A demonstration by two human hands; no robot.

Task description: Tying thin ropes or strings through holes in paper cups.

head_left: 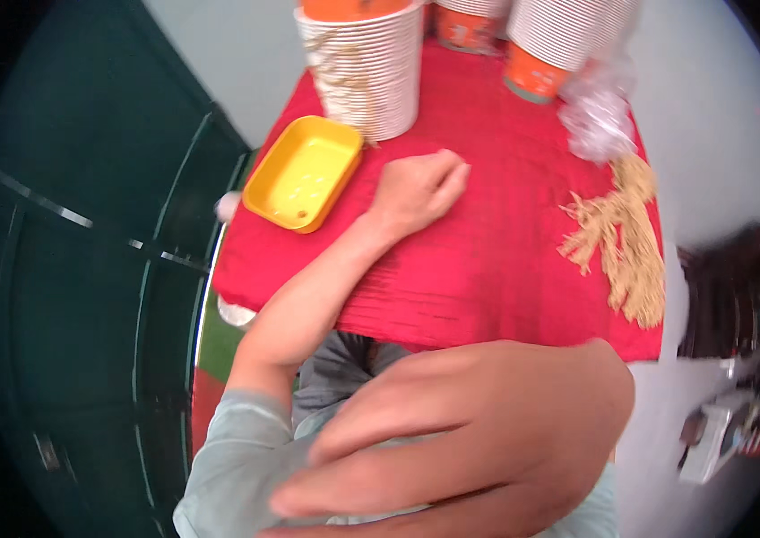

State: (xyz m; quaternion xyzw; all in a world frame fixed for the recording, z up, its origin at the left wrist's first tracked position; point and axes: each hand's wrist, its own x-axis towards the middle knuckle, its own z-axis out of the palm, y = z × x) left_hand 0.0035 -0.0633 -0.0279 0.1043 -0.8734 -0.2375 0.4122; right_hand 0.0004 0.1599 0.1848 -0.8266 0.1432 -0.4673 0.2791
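Note:
My left hand (420, 188) rests on the red cloth (487, 260), its fingers curled in. Whatever might be inside that closed hand is hidden. Just to its left lies a yellow plastic tray (306, 166) with small holes in its bottom. Beyond the hand rises a tall stack of white-rimmed cups (367, 81), with tan strands hanging down its side. Large and close to the camera, my right hand (479, 430) is slightly blurred, with its fingers stretched toward the left and apart. It holds nothing visible, above my lap.
More stacked orange and white cups (537, 67) stand at the far right. Beside them sits a crumpled clear plastic bag (597, 112), and a bundle of tan strands (626, 242) lies along the right edge. Dark green panels (84, 296) flank the table's left.

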